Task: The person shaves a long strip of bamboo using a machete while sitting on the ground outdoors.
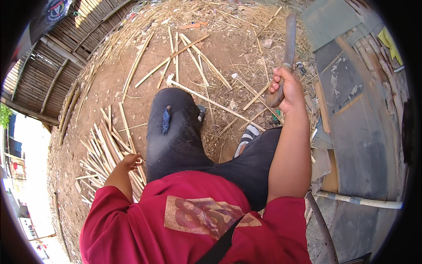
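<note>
My right hand (pixel 288 90) is raised at the right, its fingers wrapped round the wooden handle of a machete (pixel 290 42). The long, dark blade points up and away from me. Low at the left, beside my thigh, my left hand (pixel 131 161) is closed on a long pale bamboo strip (pixel 127 127). Its fingertips are partly hidden. Under and beside that hand lies a fanned pile of split bamboo strips (pixel 103 147).
More bamboo strips (pixel 171 59) lie scattered and crossed on the dirt ground (pixel 110 66) ahead. Dark sheet panels (pixel 351 97) stand along the right, with a pale pole (pixel 369 201) lower down. A slatted bamboo wall (pixel 57 75) rises at the far left.
</note>
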{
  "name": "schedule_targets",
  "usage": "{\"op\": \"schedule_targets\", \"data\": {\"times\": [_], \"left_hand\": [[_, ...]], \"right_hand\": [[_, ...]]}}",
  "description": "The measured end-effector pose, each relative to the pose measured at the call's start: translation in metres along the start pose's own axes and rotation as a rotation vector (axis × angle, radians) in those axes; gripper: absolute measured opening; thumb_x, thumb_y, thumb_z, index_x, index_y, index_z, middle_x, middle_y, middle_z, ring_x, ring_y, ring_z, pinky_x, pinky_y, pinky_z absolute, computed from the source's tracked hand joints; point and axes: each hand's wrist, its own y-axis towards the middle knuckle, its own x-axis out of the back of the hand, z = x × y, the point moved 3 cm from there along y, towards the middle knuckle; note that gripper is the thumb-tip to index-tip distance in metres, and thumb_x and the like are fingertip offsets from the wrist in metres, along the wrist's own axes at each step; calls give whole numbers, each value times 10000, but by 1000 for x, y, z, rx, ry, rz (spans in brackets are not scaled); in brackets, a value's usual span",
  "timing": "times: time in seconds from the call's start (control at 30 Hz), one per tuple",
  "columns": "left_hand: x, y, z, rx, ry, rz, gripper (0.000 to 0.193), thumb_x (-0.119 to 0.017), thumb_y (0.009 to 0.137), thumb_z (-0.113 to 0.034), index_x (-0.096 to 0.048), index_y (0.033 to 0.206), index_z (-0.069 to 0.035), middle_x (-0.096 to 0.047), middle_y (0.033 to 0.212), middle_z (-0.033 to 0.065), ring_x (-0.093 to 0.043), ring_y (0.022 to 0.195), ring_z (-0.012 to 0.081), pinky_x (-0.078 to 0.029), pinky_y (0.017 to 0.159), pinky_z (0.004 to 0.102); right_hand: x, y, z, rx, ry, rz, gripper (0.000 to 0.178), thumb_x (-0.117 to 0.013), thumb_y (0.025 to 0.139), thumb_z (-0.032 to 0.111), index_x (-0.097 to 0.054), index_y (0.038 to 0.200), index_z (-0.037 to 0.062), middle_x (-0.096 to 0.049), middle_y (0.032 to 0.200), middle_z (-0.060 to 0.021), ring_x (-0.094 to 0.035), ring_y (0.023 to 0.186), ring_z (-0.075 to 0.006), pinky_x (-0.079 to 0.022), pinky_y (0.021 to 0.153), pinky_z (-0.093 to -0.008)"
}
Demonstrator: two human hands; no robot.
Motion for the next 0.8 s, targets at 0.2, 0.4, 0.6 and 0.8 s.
{"op": "schedule_targets", "data": {"times": [0.2, 0.4, 0.6, 0.8], "left_hand": [[13, -42, -179, -298, 174, -119, 393, -608, 1011, -442, -588, 1192, -93, -659, 1051, 40, -655, 810, 158, -528, 683, 366], [-65, -56, -414, -827, 491, -134, 499, -617, 1002, -448, -599, 1284, -37, -688, 1063, 85, -677, 874, 179, -528, 704, 338], [-241, -56, -527, -976, 614, 66, 498, -647, 982, -453, -628, 1261, -41, -717, 1038, 96, -684, 886, 164, -540, 774, 338], [-394, 17, -451, -925, 1232, 117, 694, -695, 876, -530, -593, 1394, -79, -536, 1422, 292, -498, 1344, 447, -419, 1122, 476]], "right_hand": [[-6, 5, 6, 97, 132, -34, 134, -655, 870, 93, -543, 941, 68, -522, 764, -29, -523, 614, -147, -452, 570, -326], [-7, 4, 19, 122, 198, -60, 132, -646, 885, 98, -544, 962, 64, -523, 772, -31, -522, 629, -146, -459, 605, -335], [-22, -1, 15, 188, 296, -167, 122, -627, 906, 106, -537, 980, 71, -521, 777, -28, -521, 634, -149, -466, 637, -350], [-8, 6, 19, 126, 294, -180, 140, -634, 926, 156, -541, 1005, 88, -511, 737, 12, -499, 616, -119, -440, 624, -324]]}}
